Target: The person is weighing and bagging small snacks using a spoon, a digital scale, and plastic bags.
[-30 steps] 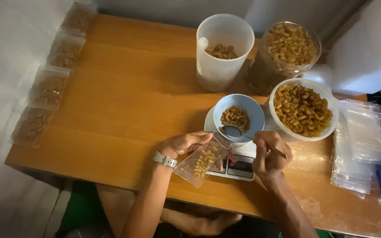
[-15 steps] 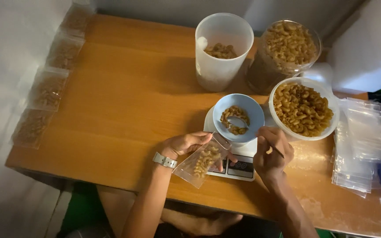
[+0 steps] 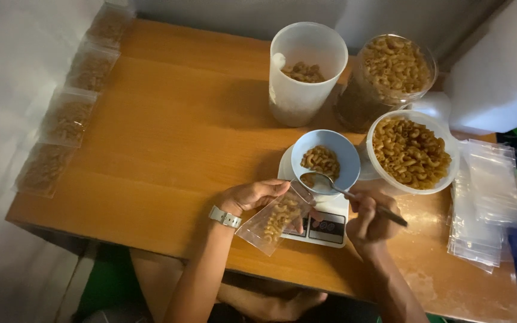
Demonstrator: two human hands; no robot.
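My left hand point(image 3: 252, 195), with a watch on its wrist, holds a small clear plastic bag point(image 3: 273, 220) partly filled with elbow pasta, tilted open toward the right. My right hand point(image 3: 369, 214) grips a metal spoon point(image 3: 330, 184) whose bowl reaches into the blue bowl point(image 3: 342, 157). That bowl holds a little pasta and stands on a white kitchen scale point(image 3: 325, 227) at the table's front.
A white bowl point(image 3: 412, 152) full of pasta, a clear jar point(image 3: 390, 72) of pasta and a white jug point(image 3: 303, 75) stand behind the scale. Empty clear bags point(image 3: 486, 203) are stacked at the right. Several filled bags point(image 3: 67, 116) line the wooden table's point(image 3: 169, 137) left edge.
The spoon moved away from the blue bowl toward the bag and is now back at the bowl's rim. The left hand and bag stayed almost still.
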